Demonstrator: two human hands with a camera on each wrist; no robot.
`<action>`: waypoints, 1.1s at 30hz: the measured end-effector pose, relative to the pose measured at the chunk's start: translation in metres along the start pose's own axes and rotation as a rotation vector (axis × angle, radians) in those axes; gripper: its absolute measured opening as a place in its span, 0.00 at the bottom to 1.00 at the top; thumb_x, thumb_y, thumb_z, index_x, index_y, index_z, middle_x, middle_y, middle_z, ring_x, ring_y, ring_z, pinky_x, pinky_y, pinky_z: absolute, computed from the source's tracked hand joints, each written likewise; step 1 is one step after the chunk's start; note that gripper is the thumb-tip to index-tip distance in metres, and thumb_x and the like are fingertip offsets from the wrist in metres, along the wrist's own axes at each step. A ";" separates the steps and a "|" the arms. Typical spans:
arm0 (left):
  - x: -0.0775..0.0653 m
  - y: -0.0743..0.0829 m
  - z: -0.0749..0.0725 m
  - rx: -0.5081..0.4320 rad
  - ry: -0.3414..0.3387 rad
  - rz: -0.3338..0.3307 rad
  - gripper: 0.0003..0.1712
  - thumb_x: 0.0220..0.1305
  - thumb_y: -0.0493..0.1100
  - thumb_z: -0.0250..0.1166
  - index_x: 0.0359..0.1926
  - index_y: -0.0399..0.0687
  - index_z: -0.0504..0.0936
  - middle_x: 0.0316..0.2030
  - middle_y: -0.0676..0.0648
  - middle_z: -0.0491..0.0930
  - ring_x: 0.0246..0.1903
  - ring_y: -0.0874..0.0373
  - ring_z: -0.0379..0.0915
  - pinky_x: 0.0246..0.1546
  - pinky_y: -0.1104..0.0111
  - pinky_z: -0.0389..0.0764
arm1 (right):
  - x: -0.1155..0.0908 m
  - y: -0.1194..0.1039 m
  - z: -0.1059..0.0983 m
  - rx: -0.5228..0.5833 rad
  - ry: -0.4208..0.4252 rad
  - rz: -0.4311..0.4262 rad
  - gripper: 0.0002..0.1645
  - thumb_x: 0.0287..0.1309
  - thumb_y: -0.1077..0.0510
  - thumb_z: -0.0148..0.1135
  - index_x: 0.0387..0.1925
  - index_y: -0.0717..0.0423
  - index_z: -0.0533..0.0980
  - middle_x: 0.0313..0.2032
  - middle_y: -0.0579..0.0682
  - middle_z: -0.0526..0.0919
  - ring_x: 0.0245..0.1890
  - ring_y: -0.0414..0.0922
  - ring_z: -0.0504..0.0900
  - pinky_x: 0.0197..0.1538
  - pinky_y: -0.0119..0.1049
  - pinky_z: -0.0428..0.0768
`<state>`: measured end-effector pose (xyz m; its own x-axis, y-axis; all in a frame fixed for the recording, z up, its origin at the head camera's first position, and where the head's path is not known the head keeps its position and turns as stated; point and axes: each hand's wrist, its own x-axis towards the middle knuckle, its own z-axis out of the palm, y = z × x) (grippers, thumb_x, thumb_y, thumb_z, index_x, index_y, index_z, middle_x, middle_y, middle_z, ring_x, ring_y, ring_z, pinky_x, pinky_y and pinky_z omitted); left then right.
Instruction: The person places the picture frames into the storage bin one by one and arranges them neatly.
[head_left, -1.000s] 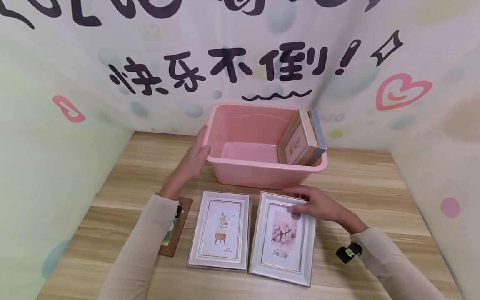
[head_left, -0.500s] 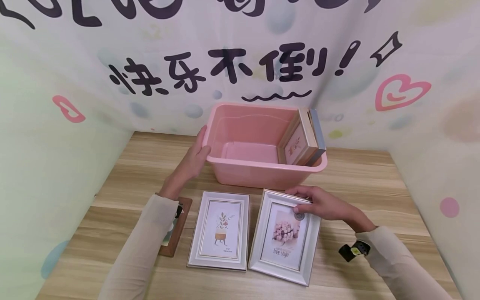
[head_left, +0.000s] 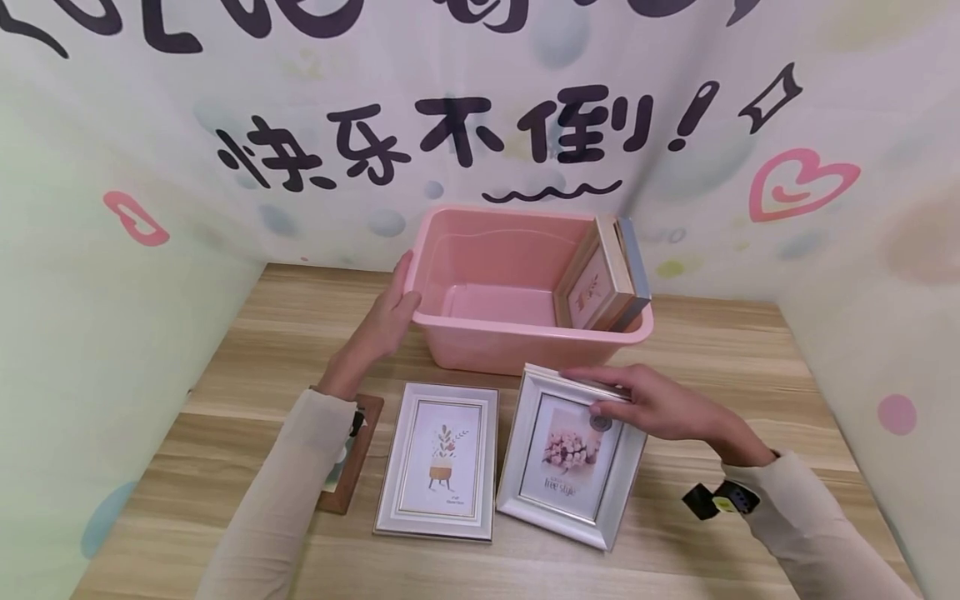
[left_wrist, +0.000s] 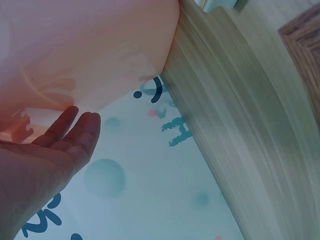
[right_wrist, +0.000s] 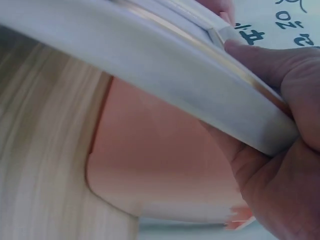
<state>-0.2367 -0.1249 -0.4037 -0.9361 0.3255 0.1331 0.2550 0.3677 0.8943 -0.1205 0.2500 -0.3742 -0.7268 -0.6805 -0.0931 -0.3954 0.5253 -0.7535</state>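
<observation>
My right hand (head_left: 671, 404) pinches the top right corner of a white picture frame (head_left: 517, 467) with a pink flower print, thumb on the front and fingers behind. The frame's top edge is raised and tilted toward me. In the right wrist view, the picture frame (right_wrist: 165, 80) crosses in front of the bin. At the left end of the pink plastic bin (head_left: 502, 348), my left hand (head_left: 386, 321) holds the rim, and the left wrist view has its fingers (left_wrist: 82, 135) along the outer wall. A second white picture frame (head_left: 442, 529) lies flat, left of the first.
Several picture frames (head_left: 611, 275) stand leaning at the right end inside the bin. A brown wooden frame (head_left: 348, 483) lies partly under my left forearm. The wood-grain table (head_left: 720, 342) meets a printed cloth wall (head_left: 337, 225) behind the bin.
My right hand has moved slightly right and lifted the flower-print frame's top edge off the table, tilting it up. My left hand and the bin have stayed put.
</observation>
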 end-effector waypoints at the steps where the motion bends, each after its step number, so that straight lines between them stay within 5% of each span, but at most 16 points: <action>1: 0.000 0.000 0.000 -0.001 0.000 0.004 0.40 0.72 0.40 0.40 0.80 0.51 0.35 0.78 0.44 0.45 0.74 0.50 0.48 0.75 0.53 0.49 | -0.001 -0.002 -0.001 -0.018 0.009 -0.005 0.31 0.68 0.59 0.59 0.71 0.55 0.67 0.56 0.53 0.82 0.39 0.37 0.82 0.47 0.32 0.81; 11: -0.002 0.004 -0.001 0.005 0.006 -0.004 0.40 0.72 0.40 0.39 0.80 0.51 0.36 0.78 0.45 0.45 0.74 0.53 0.47 0.75 0.56 0.48 | -0.008 -0.032 -0.020 -0.156 0.135 -0.121 0.33 0.66 0.68 0.58 0.71 0.50 0.68 0.67 0.54 0.73 0.50 0.39 0.81 0.47 0.32 0.82; 21: 0.000 0.001 -0.001 -0.014 0.004 0.017 0.39 0.72 0.39 0.39 0.80 0.50 0.36 0.78 0.44 0.45 0.75 0.51 0.47 0.75 0.54 0.48 | -0.014 -0.066 -0.047 -0.297 0.303 -0.181 0.37 0.58 0.73 0.63 0.68 0.51 0.71 0.58 0.54 0.80 0.41 0.40 0.81 0.41 0.29 0.82; 33: -0.002 0.003 -0.001 -0.002 -0.004 0.002 0.40 0.71 0.40 0.40 0.80 0.51 0.35 0.78 0.43 0.46 0.72 0.50 0.52 0.74 0.53 0.51 | -0.013 -0.086 -0.069 -0.320 0.458 -0.195 0.39 0.52 0.79 0.63 0.66 0.55 0.73 0.51 0.57 0.83 0.39 0.35 0.82 0.39 0.20 0.80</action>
<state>-0.2344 -0.1254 -0.4014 -0.9347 0.3298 0.1326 0.2559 0.3654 0.8950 -0.1159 0.2486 -0.2639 -0.7644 -0.5270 0.3715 -0.6436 0.5893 -0.4883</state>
